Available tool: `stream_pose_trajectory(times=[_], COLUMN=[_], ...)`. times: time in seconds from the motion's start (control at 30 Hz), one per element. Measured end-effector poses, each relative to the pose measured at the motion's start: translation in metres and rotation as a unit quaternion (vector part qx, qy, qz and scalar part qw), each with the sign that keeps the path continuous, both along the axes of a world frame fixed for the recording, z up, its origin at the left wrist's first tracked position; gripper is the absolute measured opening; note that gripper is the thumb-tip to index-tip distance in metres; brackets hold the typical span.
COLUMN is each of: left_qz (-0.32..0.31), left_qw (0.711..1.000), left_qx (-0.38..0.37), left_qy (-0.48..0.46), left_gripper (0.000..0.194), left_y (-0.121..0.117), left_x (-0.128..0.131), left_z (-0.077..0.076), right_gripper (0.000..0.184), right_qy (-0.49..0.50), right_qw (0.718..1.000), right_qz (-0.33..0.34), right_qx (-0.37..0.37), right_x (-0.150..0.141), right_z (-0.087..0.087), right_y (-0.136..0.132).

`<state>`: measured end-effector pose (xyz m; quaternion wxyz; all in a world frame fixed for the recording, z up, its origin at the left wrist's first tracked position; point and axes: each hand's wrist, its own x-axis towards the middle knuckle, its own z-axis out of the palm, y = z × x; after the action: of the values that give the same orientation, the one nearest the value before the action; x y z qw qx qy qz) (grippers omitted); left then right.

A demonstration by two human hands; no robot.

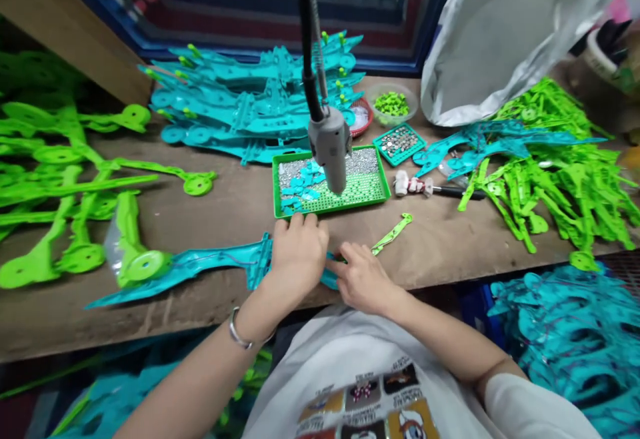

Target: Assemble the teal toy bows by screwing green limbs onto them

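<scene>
A long blue plastic part (pixel 210 264) lies along the front of the bench, its pointed end to the left. Over its right portion my left hand (pixel 299 247) is closed, fingers curled down beside the green tray's front rim. My right hand (pixel 364 278) grips the part's right end with bent fingers; the fingertips are partly hidden. Just beyond the right hand is a slim lime-green arm piece (pixel 393 234). A lime-green piece with a round disc (pixel 145 266) rests against the blue part's left end.
A green tray (pixel 330 211) holds screws and small blue pieces, under a hanging electric screwdriver (pixel 330 149). Behind are stacked blue parts (pixel 260 106), a bowl of green bits (pixel 391 104) and a small teal tray (pixel 400 144). Lime-green parts pile up left (pixel 75 192) and right (pixel 560 186).
</scene>
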<state>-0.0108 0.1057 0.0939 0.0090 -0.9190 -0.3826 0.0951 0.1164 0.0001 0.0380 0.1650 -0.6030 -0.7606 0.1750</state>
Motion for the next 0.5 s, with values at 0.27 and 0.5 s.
stream_pose_trajectory(times=[0.27, 0.5], left_qz=[-0.051, -0.013], left_qw=[0.999, 0.998], left_qx=[-0.010, -0.057], left_qy=[-0.009, -0.011], left_gripper=[0.032, 0.028], left_y=[-0.004, -0.006], left_x=[-0.009, -0.012], left_z=[-0.009, -0.015], right_gripper=[0.034, 0.028], right_qy=[-0.003, -0.112], right_qw=[0.958, 0.934], right_qz=[-0.249, -0.323], right_qx=[0.140, 0.108], right_x=[0.172, 0.265], right_z=[0.014, 0.027], right_y=[-0.007, 0.010])
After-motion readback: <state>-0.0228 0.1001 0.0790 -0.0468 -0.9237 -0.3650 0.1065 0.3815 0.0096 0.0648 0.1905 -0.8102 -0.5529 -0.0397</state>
